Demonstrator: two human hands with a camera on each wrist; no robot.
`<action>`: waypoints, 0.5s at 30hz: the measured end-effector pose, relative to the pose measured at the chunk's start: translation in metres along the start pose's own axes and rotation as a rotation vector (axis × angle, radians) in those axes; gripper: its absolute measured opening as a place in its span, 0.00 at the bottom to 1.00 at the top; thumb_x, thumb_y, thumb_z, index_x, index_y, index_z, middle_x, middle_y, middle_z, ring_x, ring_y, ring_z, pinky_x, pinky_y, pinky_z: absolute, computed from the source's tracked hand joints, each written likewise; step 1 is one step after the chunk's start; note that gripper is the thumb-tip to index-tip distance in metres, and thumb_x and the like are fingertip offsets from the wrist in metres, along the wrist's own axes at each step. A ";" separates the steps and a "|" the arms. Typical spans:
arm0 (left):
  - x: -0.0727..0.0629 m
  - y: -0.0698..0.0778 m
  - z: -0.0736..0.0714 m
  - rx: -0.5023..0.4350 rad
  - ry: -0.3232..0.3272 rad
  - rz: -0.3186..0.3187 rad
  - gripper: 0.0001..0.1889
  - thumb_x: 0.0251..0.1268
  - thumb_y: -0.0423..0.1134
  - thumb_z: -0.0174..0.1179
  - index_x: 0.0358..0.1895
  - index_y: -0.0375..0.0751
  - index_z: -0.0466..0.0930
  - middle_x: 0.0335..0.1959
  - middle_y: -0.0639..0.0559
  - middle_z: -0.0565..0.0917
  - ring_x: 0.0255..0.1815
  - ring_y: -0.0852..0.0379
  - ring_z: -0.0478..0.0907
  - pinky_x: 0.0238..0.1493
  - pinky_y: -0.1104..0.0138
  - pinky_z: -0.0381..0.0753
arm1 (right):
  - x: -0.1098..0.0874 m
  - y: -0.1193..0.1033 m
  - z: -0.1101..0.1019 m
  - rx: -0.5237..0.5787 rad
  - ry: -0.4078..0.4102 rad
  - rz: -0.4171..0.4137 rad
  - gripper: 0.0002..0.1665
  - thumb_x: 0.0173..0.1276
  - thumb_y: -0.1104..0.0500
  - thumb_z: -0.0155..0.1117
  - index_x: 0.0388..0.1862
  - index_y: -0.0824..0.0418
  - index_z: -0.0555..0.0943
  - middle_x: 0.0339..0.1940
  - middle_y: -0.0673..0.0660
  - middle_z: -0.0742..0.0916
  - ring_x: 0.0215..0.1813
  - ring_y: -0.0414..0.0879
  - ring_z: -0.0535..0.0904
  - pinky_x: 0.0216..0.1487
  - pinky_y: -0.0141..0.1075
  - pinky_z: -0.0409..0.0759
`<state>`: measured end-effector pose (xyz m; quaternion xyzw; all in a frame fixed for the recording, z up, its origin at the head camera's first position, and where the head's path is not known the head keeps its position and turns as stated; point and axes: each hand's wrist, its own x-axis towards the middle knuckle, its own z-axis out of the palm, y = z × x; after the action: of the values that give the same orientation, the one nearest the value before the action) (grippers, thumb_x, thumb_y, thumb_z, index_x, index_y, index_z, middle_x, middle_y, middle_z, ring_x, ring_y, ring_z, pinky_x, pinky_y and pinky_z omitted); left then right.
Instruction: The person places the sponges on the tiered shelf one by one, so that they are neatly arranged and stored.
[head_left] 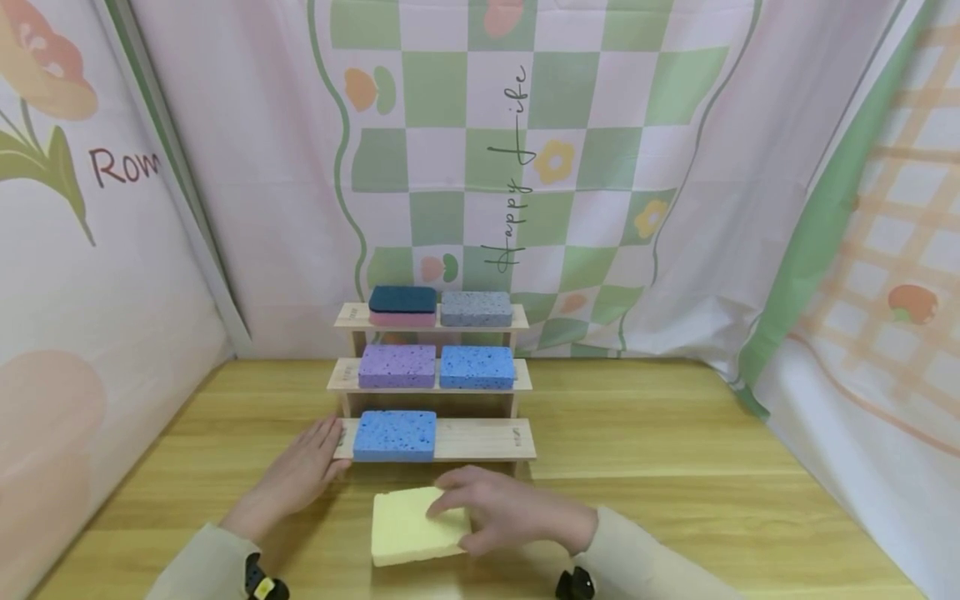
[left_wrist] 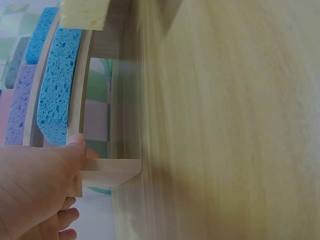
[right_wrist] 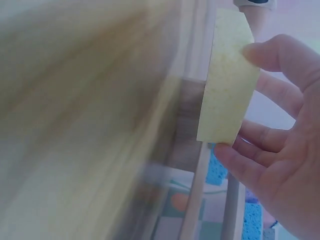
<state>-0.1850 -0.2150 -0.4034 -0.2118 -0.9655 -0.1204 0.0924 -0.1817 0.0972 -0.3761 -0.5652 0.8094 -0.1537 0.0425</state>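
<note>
My right hand (head_left: 510, 508) grips a pale yellow sponge (head_left: 405, 527) by its right part, in front of the bottom step. In the right wrist view the thumb and fingertips hold the edges of this thick block (right_wrist: 227, 82). My left hand (head_left: 300, 467) pinches the left end of the bottom step of a three-step wooden stand (head_left: 483, 437); the left wrist view has the thumb on its front edge, fingers behind. Beside that hand lies a speckled blue sponge (head_left: 394, 435) on the bottom step, with bare wood to its right.
On the middle step sit a purple sponge (head_left: 397, 367) and another blue sponge (head_left: 477, 367). The top step carries a pink sponge with a dark green scouring layer (head_left: 402, 302) and a grey sponge (head_left: 476, 308). Printed curtains (head_left: 285, 167) enclose the wood-grain table (head_left: 637, 467).
</note>
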 end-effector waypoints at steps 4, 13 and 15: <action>0.000 -0.001 0.000 0.002 0.003 0.000 0.31 0.69 0.41 0.51 0.63 0.17 0.55 0.65 0.25 0.56 0.65 0.31 0.54 0.63 0.45 0.54 | -0.002 0.001 -0.006 0.000 0.052 -0.011 0.28 0.51 0.61 0.68 0.54 0.54 0.78 0.60 0.62 0.74 0.61 0.49 0.69 0.59 0.37 0.69; 0.001 -0.002 0.002 0.012 -0.009 -0.022 0.31 0.69 0.41 0.50 0.63 0.18 0.55 0.65 0.25 0.56 0.65 0.32 0.53 0.63 0.44 0.55 | -0.007 0.005 -0.024 0.073 0.095 0.044 0.28 0.52 0.63 0.67 0.55 0.54 0.77 0.62 0.61 0.73 0.63 0.50 0.67 0.61 0.41 0.67; 0.002 -0.003 0.003 0.015 -0.012 -0.025 0.31 0.70 0.42 0.50 0.64 0.18 0.55 0.65 0.26 0.56 0.65 0.32 0.54 0.63 0.44 0.55 | -0.009 0.007 -0.027 0.067 0.108 0.053 0.28 0.52 0.63 0.67 0.55 0.54 0.77 0.62 0.61 0.73 0.62 0.51 0.67 0.62 0.42 0.67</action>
<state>-0.1880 -0.2159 -0.4060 -0.1999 -0.9694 -0.1132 0.0864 -0.1913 0.1130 -0.3529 -0.5328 0.8195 -0.2098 0.0219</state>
